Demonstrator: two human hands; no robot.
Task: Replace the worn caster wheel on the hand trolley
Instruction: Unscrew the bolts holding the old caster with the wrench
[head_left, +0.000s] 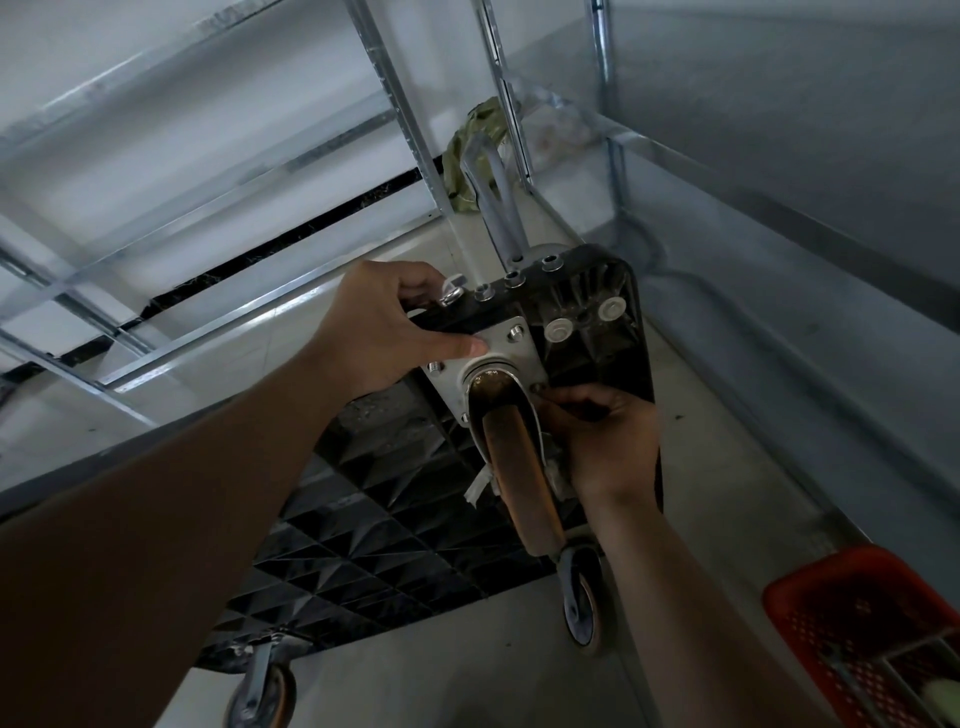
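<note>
The left hand (387, 325) grips the edge of the black trolley deck (395, 525), its thumb pressed flat on the silver caster plate (506, 345). The right hand (605, 441) curls in beside the brown caster wheel (522, 473) — fingertips pinching at a bolt on the plate's corner. The trolley lies upside down on the floor. Two more wheels (584, 597) stick up nearer — and a red basket (852, 608) sits off to the right.

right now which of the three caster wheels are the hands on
The caster wheel on the silver mounting plate at the trolley's far end; the other two casters stand untouched nearer the camera.
</note>
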